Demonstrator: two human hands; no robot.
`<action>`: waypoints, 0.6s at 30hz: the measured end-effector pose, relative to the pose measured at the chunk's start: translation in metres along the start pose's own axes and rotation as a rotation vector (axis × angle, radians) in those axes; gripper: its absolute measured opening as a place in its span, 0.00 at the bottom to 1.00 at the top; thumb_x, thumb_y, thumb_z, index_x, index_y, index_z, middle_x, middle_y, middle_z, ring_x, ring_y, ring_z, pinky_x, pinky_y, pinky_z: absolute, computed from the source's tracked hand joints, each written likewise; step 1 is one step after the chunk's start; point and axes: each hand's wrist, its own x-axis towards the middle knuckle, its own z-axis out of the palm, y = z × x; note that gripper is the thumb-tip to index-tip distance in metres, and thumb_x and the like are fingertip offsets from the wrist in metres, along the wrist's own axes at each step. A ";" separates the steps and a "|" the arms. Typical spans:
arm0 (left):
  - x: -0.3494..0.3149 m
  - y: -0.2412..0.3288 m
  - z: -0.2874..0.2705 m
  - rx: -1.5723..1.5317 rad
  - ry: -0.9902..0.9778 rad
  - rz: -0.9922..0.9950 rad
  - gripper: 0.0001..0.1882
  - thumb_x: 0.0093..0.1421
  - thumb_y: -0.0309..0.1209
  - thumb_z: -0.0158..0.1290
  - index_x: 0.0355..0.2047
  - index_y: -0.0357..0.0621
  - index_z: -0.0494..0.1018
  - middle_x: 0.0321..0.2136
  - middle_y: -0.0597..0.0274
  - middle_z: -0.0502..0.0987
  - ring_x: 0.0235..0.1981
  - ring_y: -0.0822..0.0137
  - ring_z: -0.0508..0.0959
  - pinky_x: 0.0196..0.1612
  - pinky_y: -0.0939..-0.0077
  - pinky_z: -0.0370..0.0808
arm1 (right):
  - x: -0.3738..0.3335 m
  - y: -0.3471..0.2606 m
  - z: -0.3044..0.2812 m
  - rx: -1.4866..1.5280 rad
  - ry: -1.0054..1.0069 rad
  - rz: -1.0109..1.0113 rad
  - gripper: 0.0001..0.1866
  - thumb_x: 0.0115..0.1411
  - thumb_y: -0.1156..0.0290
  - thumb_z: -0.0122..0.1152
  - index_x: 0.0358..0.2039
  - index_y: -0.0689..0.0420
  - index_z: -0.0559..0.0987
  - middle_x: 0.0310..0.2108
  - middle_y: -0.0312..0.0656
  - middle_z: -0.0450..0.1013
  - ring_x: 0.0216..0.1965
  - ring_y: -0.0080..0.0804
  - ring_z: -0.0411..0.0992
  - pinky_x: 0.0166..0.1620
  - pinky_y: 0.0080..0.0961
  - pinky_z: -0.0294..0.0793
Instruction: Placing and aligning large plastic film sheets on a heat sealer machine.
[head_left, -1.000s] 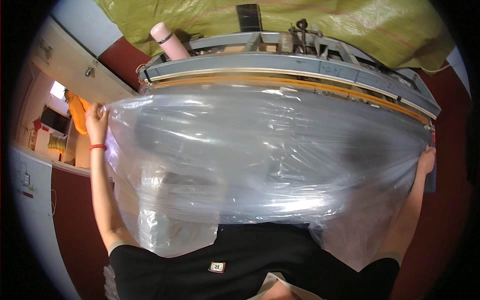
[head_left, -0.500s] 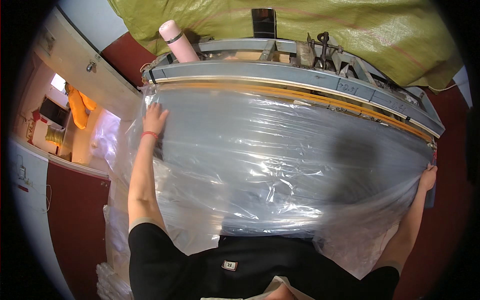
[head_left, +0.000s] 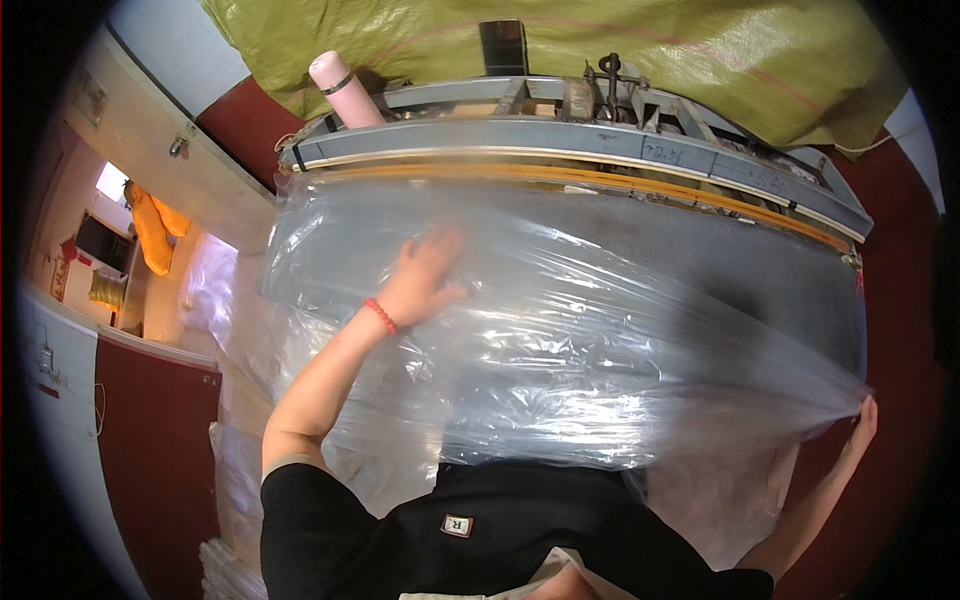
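A wide clear plastic sheet (head_left: 560, 330) lies wrinkled over a grey work surface (head_left: 800, 260) in front of me. Flat over the left part of the sheet is my left hand (head_left: 425, 275), a red bead bracelet at its wrist, the fingers stretched out and slightly blurred. At the far right, my right hand (head_left: 865, 418) pinches the sheet's edge, and the film is drawn into tight folds running to it. The sheet's near edge reaches my black shirt. Part of the surface at the upper right lies outside the film.
A grey metal frame (head_left: 560, 138) with an orange strip (head_left: 600, 180) spans the back. On it rests a pink bottle (head_left: 345, 90); a metal clamp (head_left: 610, 88) stands farther right. A yellow-green woven sheet (head_left: 680, 50) hangs behind. An open door (head_left: 170, 140) is at the left.
My left hand has moved right and toward me across the sheet. My right hand has pulled the sheet's right corner nearer to me, baring some surface at the upper right. The view has shifted slightly.
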 end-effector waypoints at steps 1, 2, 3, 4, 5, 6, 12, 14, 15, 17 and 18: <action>0.001 0.006 0.001 -0.018 -0.017 0.011 0.34 0.53 0.50 0.45 0.56 0.45 0.55 0.59 0.60 0.50 0.61 0.57 0.46 0.55 0.46 0.45 | -0.008 0.014 -0.018 0.047 0.024 0.021 0.11 0.56 0.60 0.52 0.33 0.53 0.74 0.25 0.26 0.65 0.26 0.13 0.59 0.27 0.12 0.52; 0.006 0.009 0.003 -0.006 0.115 0.061 0.29 0.53 0.43 0.49 0.52 0.45 0.60 0.53 0.58 0.62 0.56 0.58 0.58 0.53 0.50 0.51 | -0.016 0.024 -0.034 0.089 0.027 0.051 0.11 0.56 0.60 0.53 0.33 0.52 0.73 0.26 0.26 0.65 0.27 0.13 0.59 0.28 0.12 0.52; 0.013 0.009 0.004 -0.006 0.114 0.068 0.29 0.53 0.43 0.49 0.52 0.45 0.60 0.53 0.58 0.62 0.56 0.58 0.58 0.53 0.50 0.51 | -0.022 0.034 -0.044 0.137 0.026 0.081 0.10 0.56 0.59 0.53 0.33 0.51 0.73 0.26 0.25 0.65 0.27 0.13 0.59 0.29 0.12 0.53; 0.023 0.006 0.004 -0.045 0.170 0.046 0.25 0.52 0.40 0.50 0.49 0.44 0.64 0.47 0.58 0.67 0.50 0.59 0.64 0.50 0.55 0.57 | -0.025 0.038 -0.047 0.138 0.031 0.082 0.10 0.56 0.59 0.53 0.33 0.51 0.73 0.26 0.25 0.65 0.27 0.13 0.59 0.29 0.12 0.53; 0.035 0.001 0.005 -0.086 0.227 0.024 0.21 0.51 0.36 0.52 0.45 0.44 0.67 0.40 0.58 0.73 0.44 0.59 0.70 0.47 0.60 0.62 | -0.028 0.041 -0.050 0.189 0.036 0.116 0.10 0.55 0.59 0.54 0.33 0.50 0.73 0.27 0.24 0.65 0.28 0.13 0.59 0.30 0.12 0.53; 0.047 -0.003 0.009 -0.090 0.302 -0.009 0.13 0.49 0.32 0.54 0.36 0.43 0.72 0.31 0.57 0.75 0.33 0.59 0.73 0.37 0.67 0.68 | -0.030 0.042 -0.053 0.241 0.039 0.151 0.10 0.55 0.59 0.55 0.34 0.48 0.73 0.29 0.24 0.65 0.29 0.13 0.59 0.31 0.12 0.53; 0.078 0.002 0.015 -0.159 0.484 -0.181 0.07 0.47 0.30 0.54 0.28 0.42 0.73 0.25 0.57 0.73 0.29 0.56 0.72 0.32 0.67 0.69 | -0.026 0.035 -0.054 0.294 0.081 0.181 0.17 0.54 0.57 0.56 0.42 0.50 0.71 0.37 0.25 0.65 0.39 0.15 0.59 0.41 0.16 0.53; 0.078 -0.001 0.015 -0.143 0.472 -0.181 0.06 0.47 0.29 0.55 0.26 0.42 0.73 0.24 0.57 0.72 0.29 0.56 0.72 0.32 0.67 0.69 | -0.017 0.031 -0.048 0.278 0.115 0.171 0.18 0.53 0.57 0.56 0.43 0.50 0.71 0.37 0.25 0.66 0.38 0.15 0.60 0.39 0.15 0.54; 0.077 -0.002 0.013 -0.122 0.461 -0.182 0.05 0.46 0.28 0.55 0.24 0.42 0.72 0.22 0.57 0.72 0.29 0.57 0.72 0.32 0.68 0.69 | -0.011 0.028 -0.042 0.267 0.146 0.161 0.18 0.53 0.57 0.56 0.43 0.50 0.71 0.36 0.25 0.66 0.37 0.15 0.60 0.38 0.14 0.55; 0.080 -0.014 0.006 -0.059 0.538 0.002 0.04 0.43 0.25 0.56 0.19 0.42 0.71 0.22 0.57 0.70 0.31 0.57 0.71 0.32 0.68 0.69 | 0.027 0.041 -0.053 0.076 0.000 0.091 0.19 0.54 0.57 0.54 0.41 0.56 0.72 0.33 0.28 0.68 0.31 0.15 0.62 0.28 0.12 0.55; 0.079 -0.027 0.001 -0.090 0.614 0.037 0.05 0.43 0.23 0.55 0.21 0.40 0.70 0.23 0.55 0.69 0.30 0.57 0.71 0.34 0.70 0.69 | 0.049 0.037 -0.044 0.055 -0.144 0.076 0.17 0.56 0.58 0.52 0.39 0.58 0.72 0.33 0.31 0.68 0.31 0.17 0.63 0.31 0.14 0.60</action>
